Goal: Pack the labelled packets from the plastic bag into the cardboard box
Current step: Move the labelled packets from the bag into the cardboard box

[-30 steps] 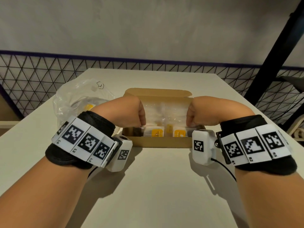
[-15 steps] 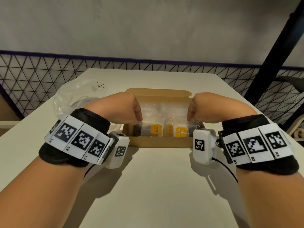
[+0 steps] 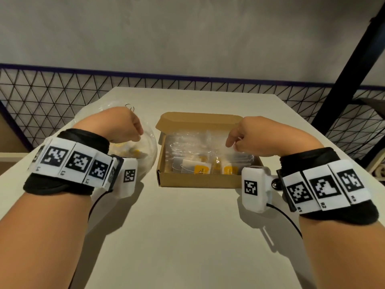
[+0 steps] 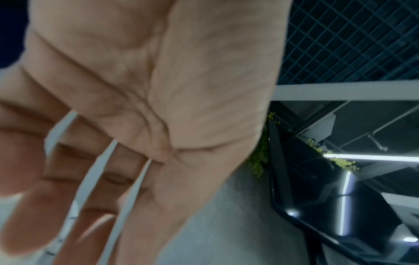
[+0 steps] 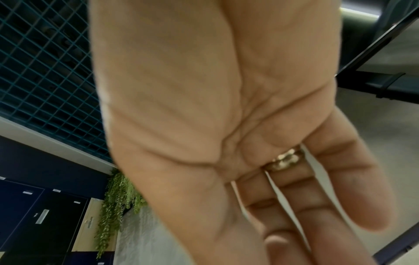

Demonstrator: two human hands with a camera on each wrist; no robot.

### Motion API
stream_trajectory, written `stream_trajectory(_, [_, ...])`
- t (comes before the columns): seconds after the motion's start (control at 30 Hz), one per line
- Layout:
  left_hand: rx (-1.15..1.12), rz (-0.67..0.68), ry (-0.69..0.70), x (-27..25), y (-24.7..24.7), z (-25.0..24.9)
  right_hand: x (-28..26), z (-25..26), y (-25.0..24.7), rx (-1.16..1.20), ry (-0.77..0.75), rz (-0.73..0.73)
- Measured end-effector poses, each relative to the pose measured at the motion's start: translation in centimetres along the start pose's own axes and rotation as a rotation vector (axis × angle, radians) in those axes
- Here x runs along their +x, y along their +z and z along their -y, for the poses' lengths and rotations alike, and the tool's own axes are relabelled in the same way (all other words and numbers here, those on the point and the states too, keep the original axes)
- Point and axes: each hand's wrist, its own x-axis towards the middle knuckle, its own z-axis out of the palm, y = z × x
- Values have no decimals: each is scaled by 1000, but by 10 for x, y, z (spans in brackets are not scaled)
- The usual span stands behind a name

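Packets with yellow labels lay packed in the open cardboard box at the counter's centre. At nine o'clock from it, just beside it, sat the clear plastic bag, holding more yellow-labelled packets. Left hand hung over the bag, fingers loosely extended and grasping nothing. Right hand hovered over the box's three o'clock end, fingers likewise released.

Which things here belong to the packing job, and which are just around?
Job:
cardboard box
labelled packets in the box
plastic bag with more packets
left hand over the bag
right hand over the box

Around:
table
wire mesh fence
black post
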Motion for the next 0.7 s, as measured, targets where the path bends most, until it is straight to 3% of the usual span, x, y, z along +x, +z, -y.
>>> stream_trajectory(0.17, [79, 64, -119, 6, 6, 10, 1, 3, 2, -11, -23, -14])
stream_trajectory(0.33, [183, 233, -169, 12, 12, 17, 3, 3, 4, 2, -38, -30])
stream_trajectory(0.47, [236, 340, -172, 15, 17, 23, 5, 4, 6, 8, -53, -27])
stream_trajectory(0.7, [274, 383, -142, 18, 19, 26, 8, 5, 10, 27, -59, -13])
